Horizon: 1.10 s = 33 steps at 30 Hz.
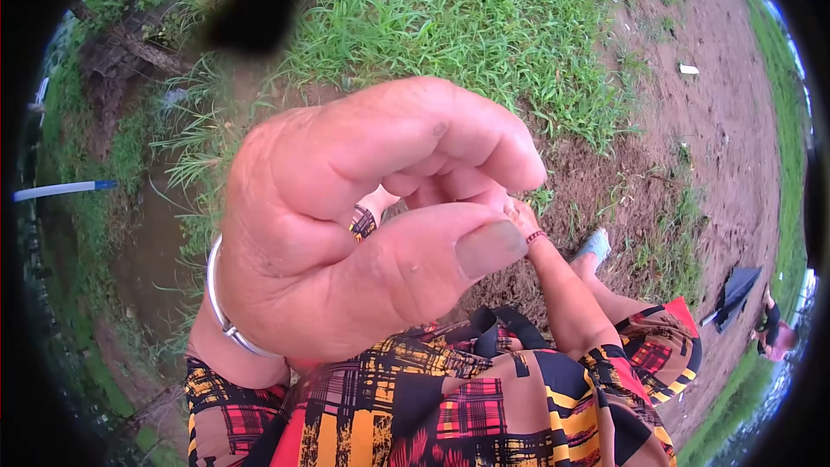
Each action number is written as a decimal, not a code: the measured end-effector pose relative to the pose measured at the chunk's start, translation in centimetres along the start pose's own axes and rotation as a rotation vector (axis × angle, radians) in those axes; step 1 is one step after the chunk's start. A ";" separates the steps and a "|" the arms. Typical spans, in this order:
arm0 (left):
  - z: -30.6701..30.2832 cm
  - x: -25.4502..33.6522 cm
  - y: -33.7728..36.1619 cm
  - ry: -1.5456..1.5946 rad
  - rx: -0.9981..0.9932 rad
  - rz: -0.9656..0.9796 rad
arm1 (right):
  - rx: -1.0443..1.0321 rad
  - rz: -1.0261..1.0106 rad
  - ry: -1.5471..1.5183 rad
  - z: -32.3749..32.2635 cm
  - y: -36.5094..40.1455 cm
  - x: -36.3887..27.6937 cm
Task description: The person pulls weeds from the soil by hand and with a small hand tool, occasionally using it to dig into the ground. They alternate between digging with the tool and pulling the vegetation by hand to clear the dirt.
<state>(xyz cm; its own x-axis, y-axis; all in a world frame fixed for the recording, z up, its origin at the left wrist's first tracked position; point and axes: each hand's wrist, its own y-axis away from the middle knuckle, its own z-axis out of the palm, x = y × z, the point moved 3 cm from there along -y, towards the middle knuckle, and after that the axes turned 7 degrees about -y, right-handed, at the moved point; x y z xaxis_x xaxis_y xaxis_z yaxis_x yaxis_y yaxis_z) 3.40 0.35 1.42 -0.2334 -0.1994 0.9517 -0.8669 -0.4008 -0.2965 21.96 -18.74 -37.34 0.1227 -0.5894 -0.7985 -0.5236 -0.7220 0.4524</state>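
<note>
My left hand (346, 225) is raised close to the camera, with a silver bangle (226, 320) round its wrist. Its fingers are curled and the thumb lies near the fingertips, with a gap inside the curl and nothing seen in it. Lower down, partly hidden behind the left fingertips, is my right hand (520, 218), with a dark red bead bracelet (536, 235) on its wrist. Its fingers are mostly covered, so what they do cannot be made out. Patterned cloth (467, 406) in black, red, yellow and brown covers my lap.
Green grass (450, 17) grows ahead, with brown soil (692, 121) on the right and muddy water (151, 251) on the left. A foot in a light shoe (595, 244) rests near my right arm. Farther right are a dark sheet (735, 294) and a person (774, 329).
</note>
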 end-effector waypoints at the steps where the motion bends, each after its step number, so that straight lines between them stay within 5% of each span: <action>1: 0.0 0.0 -0.1 -0.020 -0.007 -0.005 | -0.027 0.026 -0.088 1.0 -1.8 1.5; 2: 0.0 -0.2 -0.1 -0.020 -0.010 -0.003 | -0.051 0.052 -0.177 1.5 -2.6 2.3; 5: -0.1 -0.5 0.2 0.003 0.045 0.005 | -0.023 0.147 0.360 -2.0 1.8 1.7; 9: -0.6 -0.3 0.8 -0.045 0.020 -0.012 | -0.053 0.190 0.481 -5.7 6.6 8.5; 10: -0.6 -0.3 0.9 -0.053 0.031 -0.014 | -0.019 0.357 0.296 -6.7 7.8 7.9; 14: -0.3 -0.6 0.9 -0.027 0.047 0.004 | 0.010 0.356 0.052 -5.8 6.2 11.3; 16: -0.2 -0.8 0.9 0.015 0.072 0.044 | 0.028 0.349 -0.010 -4.5 5.2 9.6; 21: 0.2 -0.3 0.8 0.033 0.030 -0.023 | 0.261 -0.098 0.063 -2.2 3.9 -2.1; 29: -0.1 -0.3 0.3 0.010 0.026 -0.051 | 0.106 0.096 0.401 -0.9 1.1 2.2; 33: 0.0 -0.3 0.3 0.016 0.042 -0.033 | 0.163 0.053 0.220 -1.2 1.6 -1.3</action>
<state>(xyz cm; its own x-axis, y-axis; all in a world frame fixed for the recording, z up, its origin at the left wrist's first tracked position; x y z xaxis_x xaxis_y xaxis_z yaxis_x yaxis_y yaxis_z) 3.21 0.30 1.09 -0.2119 -0.1711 0.9622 -0.8552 -0.4440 -0.2673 21.97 -19.54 -35.07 0.2620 -0.7022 -0.6620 -0.6608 -0.6305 0.4072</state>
